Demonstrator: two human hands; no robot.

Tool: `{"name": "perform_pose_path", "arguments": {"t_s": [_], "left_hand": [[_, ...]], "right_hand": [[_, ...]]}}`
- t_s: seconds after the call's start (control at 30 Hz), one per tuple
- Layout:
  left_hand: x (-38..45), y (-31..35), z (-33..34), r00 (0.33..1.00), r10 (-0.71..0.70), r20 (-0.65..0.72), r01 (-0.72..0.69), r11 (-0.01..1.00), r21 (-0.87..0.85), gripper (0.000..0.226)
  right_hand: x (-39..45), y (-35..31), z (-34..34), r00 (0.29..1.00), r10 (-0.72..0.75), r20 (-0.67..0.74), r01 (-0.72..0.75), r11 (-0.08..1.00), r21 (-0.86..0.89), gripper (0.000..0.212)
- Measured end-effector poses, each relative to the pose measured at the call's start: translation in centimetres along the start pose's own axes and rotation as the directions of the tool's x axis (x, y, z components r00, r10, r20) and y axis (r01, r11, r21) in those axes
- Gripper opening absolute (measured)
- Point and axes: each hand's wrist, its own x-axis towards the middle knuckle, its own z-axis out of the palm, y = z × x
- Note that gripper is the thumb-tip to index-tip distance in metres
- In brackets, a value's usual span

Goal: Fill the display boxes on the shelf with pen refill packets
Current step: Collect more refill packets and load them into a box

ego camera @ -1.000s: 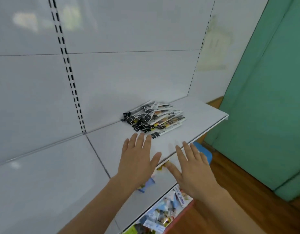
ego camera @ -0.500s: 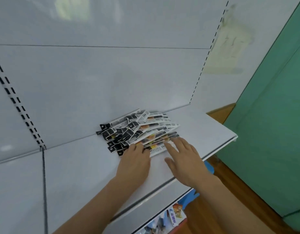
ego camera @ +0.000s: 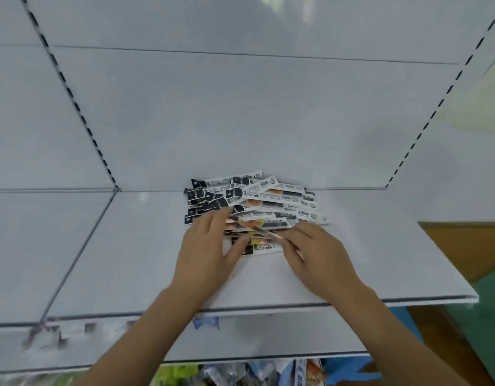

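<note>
Both hands have reached the pile: left hand (ego camera: 206, 247) rests flat-fingered at its seven-o'clock edge, right hand (ego camera: 314, 253) pinches a packet at five o'clock. Beyond, pen refill packets (ego camera: 264, 201) lie heaped on the shelf (ego camera: 129, 260); gathering seems begun, with no display boxes visible.

The shelf (ego camera: 352, 254) was seen to be painted sheet metal, smooth, with a soft sheen. The back panel (ego camera: 240, 121) was finished alike, in pale grey with faint reflections. The packets (ego camera: 271, 197) were wrapped in thin glossy plastic film, printed black and white. The wall (ego camera: 491, 302) at the right was painted a matt green. A patch of floor (ego camera: 469, 246) was shown as brown wood, smooth and slightly lustrous.
</note>
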Motion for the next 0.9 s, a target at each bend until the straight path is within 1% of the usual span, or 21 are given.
{"name": "perform_pose_path", "arguments": {"t_s": [0.03, 0.07, 0.1, 0.13, 0.17, 0.2, 0.23, 0.27, 0.3, 0.37, 0.4, 0.43, 0.47, 0.5, 0.57, 0.63, 0.7, 0.77, 0.83, 0.87, 0.9], "left_hand": [[-0.1, 0.9, -0.5, 0.986, -0.159, -0.040, 0.153, 0.980, -0.130, 0.067], [-0.1, 2.1, -1.1, 0.951, -0.306, -0.035, 0.284, 0.916, -0.282, 0.074], [0.2, 3.1, -1.4, 0.916, -0.401, 0.019, 0.370, 0.827, -0.424, 0.074], [0.5, 3.9, -1.4, 0.905, -0.415, 0.088, 0.398, 0.758, -0.517, 0.066], [0.8, 4.6, -1.1, 0.916, -0.372, 0.149, 0.389, 0.741, -0.546, 0.049], [0.9, 5.5, -0.9, 0.922, -0.332, 0.198, 0.385, 0.746, -0.544, 0.035], [0.8, 6.1, -0.6, 0.923, -0.317, 0.219, 0.385, 0.742, -0.549, 0.033], [0.8, 6.6, -0.3, 0.917, -0.331, 0.223, 0.397, 0.705, -0.588, 0.035], [0.9, 6.8, -0.2, 0.906, -0.360, 0.220, 0.412, 0.640, -0.649, 0.035], [1.1, 6.3, -0.3, 0.862, -0.452, 0.229, 0.463, 0.521, -0.717, 0.029], [1.2, 5.7, -0.5, 0.844, -0.492, 0.214, 0.479, 0.513, -0.713, 0.026], [1.2, 5.0, -0.8, 0.831, -0.521, 0.195, 0.495, 0.533, -0.686, 0.023], [1.2, 4.3, -1.1, 0.825, -0.533, 0.189, 0.510, 0.556, -0.656, 0.021], [1.0, 3.9, -1.5, 0.823, -0.529, 0.204, 0.523, 0.567, -0.637, 0.020], [0.8, 3.7, -2.3, 0.827, -0.499, 0.258, 0.536, 0.564, -0.628, 0.022], [0.6, 3.9, -2.8, 0.825, -0.477, 0.305, 0.552, 0.560, -0.618, 0.024], [0.4, 3.9, -2.9, 0.813, -0.476, 0.336, 0.571, 0.540, -0.618, 0.022], [0.5, 3.7, -2.9, 0.790, -0.490, 0.369, 0.600, 0.490, -0.633, 0.019], [0.5, 3.5, -2.9, 0.777, -0.494, 0.391, 0.617, 0.471, -0.630, 0.019], [0.6, 3.3, -2.9, 0.778, -0.485, 0.399, 0.618, 0.481, -0.622, 0.019], [0.6, 3.1, -2.9, 0.782, -0.473, 0.405, 0.617, 0.497, -0.610, 0.019]], "right_hand": [[0.0, 0.0, -0.5, 0.999, 0.048, -0.009, -0.047, 0.996, 0.081, 0.020], [0.0, 0.0, -0.8, 0.996, 0.093, -0.001, -0.092, 0.982, 0.167, 0.017], [0.1, -0.1, -1.1, 0.992, 0.125, 0.014, -0.125, 0.961, 0.247, 0.016], [0.4, -0.4, -1.3, 0.989, 0.141, 0.040, -0.146, 0.937, 0.317, 0.016], [0.6, -0.8, -1.4, 0.988, 0.137, 0.070, -0.154, 0.912, 0.381, 0.017], [0.8, -1.3, -1.5, 0.988, 0.117, 0.101, -0.150, 0.887, 0.437, 0.017], [0.8, -1.6, -1.4, 0.989, 0.088, 0.121, -0.135, 0.871, 0.472, 0.018], [0.8, -1.7, -1.3, 0.990, 0.065, 0.124, -0.116, 0.873, 0.473, 0.021], [0.8, -1.3, -1.1, 0.993, 0.054, 0.109, -0.096, 0.897, 0.431, 0.023], [0.8, 0.3, -0.6, 0.994, 0.045, 0.103, -0.069, 0.967, 0.245, 0.023], [0.8, 1.2, -0.3, 0.988, 0.025, 0.152, -0.048, 0.988, 0.149, 0.022], [0.8, 1.7, -0.1, 0.974, -0.008, 0.225, -0.007, 0.998, 0.065, 0.022], [0.8, 2.1, 0.2, 0.957, -0.042, 0.285, 0.044, 0.999, -0.001, 0.025], [0.8, 2.3, 0.5, 0.946, -0.073, 0.316, 0.091, 0.995, -0.043, 0.030], [0.9, 2.3, 1.1, 0.952, -0.089, 0.293, 0.122, 0.988, -0.095, 0.036], [1.1, 2.4, 1.8, 0.968, -0.100, 0.229, 0.133, 0.982, -0.136, 0.027], [1.2, 2.6, 2.5, 0.973, -0.115, 0.202, 0.156, 0.967, -0.201, 0.016], [1.1, 2.7, 3.0, 0.968, -0.143, 0.205, 0.196, 0.944, -0.265, 0.019], [1.1, 3.0, 3.1, 0.967, -0.183, 0.178, 0.226, 0.938, -0.262, 0.014], [1.0, 3.0, 3.0, 0.970, -0.176, 0.168, 0.212, 0.950, -0.231, 0.015], [1.0, 2.9, 2.8, 0.973, -0.155, 0.173, 0.188, 0.962, -0.198, 0.025]]}}
